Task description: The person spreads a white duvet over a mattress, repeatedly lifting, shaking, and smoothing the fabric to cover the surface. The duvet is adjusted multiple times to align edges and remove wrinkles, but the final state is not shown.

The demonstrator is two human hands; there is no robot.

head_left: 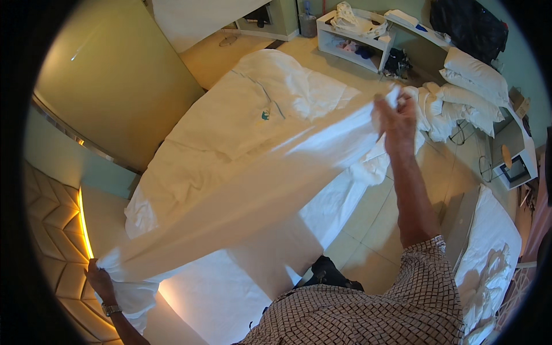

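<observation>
A white bed sheet (247,221) is stretched taut in the air between my two hands, slanting across the bed. Near the padded headboard, my left hand (100,280) grips one end, with a watch on its wrist. Raised at the upper right, my right hand (397,121) is closed on the other end, its fingers slightly blurred. Beneath and beyond the sheet lies a rumpled white duvet (195,144) with a small teal emblem and a dark line. A smooth white bed surface (221,293) shows on the near side of the sheet.
The lit, padded headboard (52,224) stands at the left, below a yellowish panel (115,75). White pillows (474,75) and bunched bedding lie at the far right. A white shelf unit (351,49) holds cloths and other items. Another white-covered bed (489,253) stands at my right, across the tiled floor (368,230).
</observation>
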